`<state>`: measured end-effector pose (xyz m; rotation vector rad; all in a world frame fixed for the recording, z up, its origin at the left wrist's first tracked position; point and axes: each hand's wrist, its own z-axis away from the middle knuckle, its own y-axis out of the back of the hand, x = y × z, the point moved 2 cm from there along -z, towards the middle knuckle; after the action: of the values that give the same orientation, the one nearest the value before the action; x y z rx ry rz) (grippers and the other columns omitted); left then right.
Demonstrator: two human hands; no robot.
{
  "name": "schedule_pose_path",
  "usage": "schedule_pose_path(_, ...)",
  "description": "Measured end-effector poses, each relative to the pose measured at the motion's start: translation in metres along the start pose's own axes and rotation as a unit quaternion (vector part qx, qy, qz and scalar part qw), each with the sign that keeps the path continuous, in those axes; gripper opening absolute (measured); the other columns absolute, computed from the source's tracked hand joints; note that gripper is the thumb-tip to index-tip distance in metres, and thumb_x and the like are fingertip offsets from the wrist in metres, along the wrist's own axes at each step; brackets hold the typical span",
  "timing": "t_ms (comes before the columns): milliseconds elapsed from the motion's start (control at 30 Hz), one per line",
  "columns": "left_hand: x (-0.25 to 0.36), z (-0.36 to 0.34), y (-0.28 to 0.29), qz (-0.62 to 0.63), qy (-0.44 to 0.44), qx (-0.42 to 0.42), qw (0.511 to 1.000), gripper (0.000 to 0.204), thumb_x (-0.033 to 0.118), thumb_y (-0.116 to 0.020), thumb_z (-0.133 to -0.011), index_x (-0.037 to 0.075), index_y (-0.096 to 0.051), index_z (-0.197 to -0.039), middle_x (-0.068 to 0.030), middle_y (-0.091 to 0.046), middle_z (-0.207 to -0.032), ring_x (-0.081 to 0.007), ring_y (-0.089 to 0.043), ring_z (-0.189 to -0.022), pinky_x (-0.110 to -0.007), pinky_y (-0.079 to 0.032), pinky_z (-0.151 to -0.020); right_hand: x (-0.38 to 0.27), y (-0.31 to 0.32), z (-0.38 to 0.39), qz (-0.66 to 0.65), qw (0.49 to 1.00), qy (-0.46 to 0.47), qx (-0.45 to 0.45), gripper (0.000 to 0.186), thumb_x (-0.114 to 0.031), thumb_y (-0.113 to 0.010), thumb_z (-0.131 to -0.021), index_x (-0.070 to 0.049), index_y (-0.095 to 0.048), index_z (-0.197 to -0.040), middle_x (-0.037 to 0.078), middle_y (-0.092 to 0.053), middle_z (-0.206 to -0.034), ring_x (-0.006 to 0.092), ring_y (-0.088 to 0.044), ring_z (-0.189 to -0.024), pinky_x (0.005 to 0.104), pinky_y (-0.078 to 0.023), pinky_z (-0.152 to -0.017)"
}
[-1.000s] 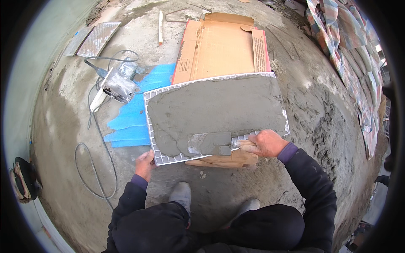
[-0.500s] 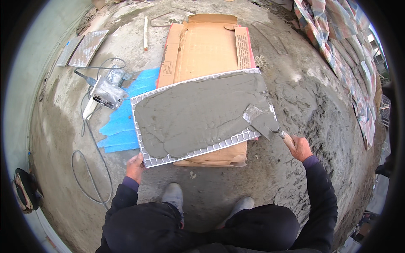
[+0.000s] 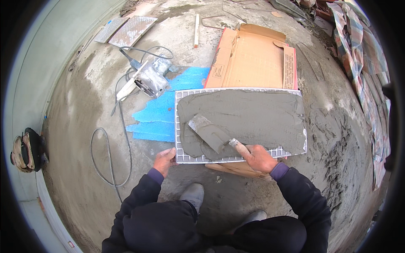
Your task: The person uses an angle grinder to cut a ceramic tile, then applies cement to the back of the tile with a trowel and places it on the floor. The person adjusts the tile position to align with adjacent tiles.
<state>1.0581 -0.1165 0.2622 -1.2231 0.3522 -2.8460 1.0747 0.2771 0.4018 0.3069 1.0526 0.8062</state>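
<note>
A large tile lies with its ribbed, pale back up, most of it covered by a layer of wet grey mortar. My left hand grips the tile at its near left corner, fingers partly hidden by the edge. In my right hand is the wooden handle of a trowel. The trowel's flat metal blade, smeared with mortar, rests on the layer toward the tile's left part. Beneath the tile is an opened cardboard box, showing beyond its far edge and a little at its near edge.
Left of the tile lies a torn blue foam sheet, with a dusty power saw and its looping grey cable. Two tile pieces lie by the left wall. Wet mortar spreads over the floor at right, near a plaid sheet.
The trowel has swept from the tile's right end to its left part. The tile now sits straighter in view, and the whole scene has shifted right as my head turned.
</note>
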Motion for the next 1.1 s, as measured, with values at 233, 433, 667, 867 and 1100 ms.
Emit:
schedule_pose_path(233, 0.001, 0.002, 0.002, 0.025, 0.020, -0.031, 0.999, 0.037, 0.035, -0.063, -0.109, 0.002, -0.072, -0.124, -0.0042, -0.076, -0.108, -0.0148, -0.070, -0.092, -0.034, -0.055, -0.083, -0.022, -0.002, -0.012, 0.137, 0.984, 0.070, -0.085, 0.067, -0.055, -0.055, -0.106, 0.007, -0.069, -0.084, 0.032, -0.066, -0.074, 0.0515, -0.068, -0.076, 0.0558, -0.055, -0.073)
schedule_pose_path(433, -0.002, 0.000, 0.003, 0.027, 0.014, -0.033, 0.999, 0.037, 0.036, -0.064, -0.109, 0.003, -0.073, -0.122, -0.0048, -0.076, -0.107, -0.0151, -0.069, -0.091, -0.033, -0.055, -0.081, -0.014, 0.018, -0.006, 0.356, 0.912, 0.201, -0.028, 0.057, -0.053, -0.064, -0.102, -0.001, -0.060, -0.078, 0.024, -0.063, -0.064, 0.0457, -0.064, -0.059, 0.0525, -0.052, -0.057)
schedule_pose_path(667, -0.005, -0.002, 0.002, 0.026, 0.005, -0.034, 0.999, 0.036, 0.035, -0.063, -0.109, 0.002, -0.073, -0.123, -0.0045, -0.076, -0.106, -0.0149, -0.070, -0.092, -0.033, -0.056, -0.082, -0.010, 0.029, -0.031, 0.353, 0.914, 0.174, 0.101, 0.055, -0.053, -0.066, -0.101, -0.003, -0.056, -0.079, 0.023, -0.061, -0.062, 0.0434, -0.064, -0.057, 0.0495, -0.052, -0.054)
schedule_pose_path(867, -0.004, -0.002, 0.003, 0.019, 0.018, -0.016, 1.000, 0.034, 0.032, -0.062, -0.110, 0.002, -0.073, -0.123, -0.0046, -0.076, -0.106, -0.0150, -0.070, -0.091, -0.033, -0.056, -0.082, -0.022, 0.027, -0.016, 0.208, 0.970, 0.121, 0.041, 0.060, -0.050, -0.060, -0.105, 0.004, -0.066, -0.079, 0.031, -0.063, -0.067, 0.0512, -0.066, -0.066, 0.0557, -0.054, -0.063)
schedule_pose_path(1100, -0.006, -0.003, 0.004, 0.020, 0.009, -0.023, 0.999, 0.035, 0.033, -0.064, -0.109, 0.001, -0.073, -0.121, -0.0053, -0.076, -0.105, -0.0152, -0.070, -0.090, -0.033, -0.057, -0.081, -0.060, 0.016, -0.061, 0.171, 0.972, 0.111, 0.114, 0.062, -0.050, -0.061, -0.105, 0.005, -0.067, -0.077, 0.032, -0.063, -0.067, 0.0513, -0.067, -0.067, 0.0551, -0.055, -0.063)
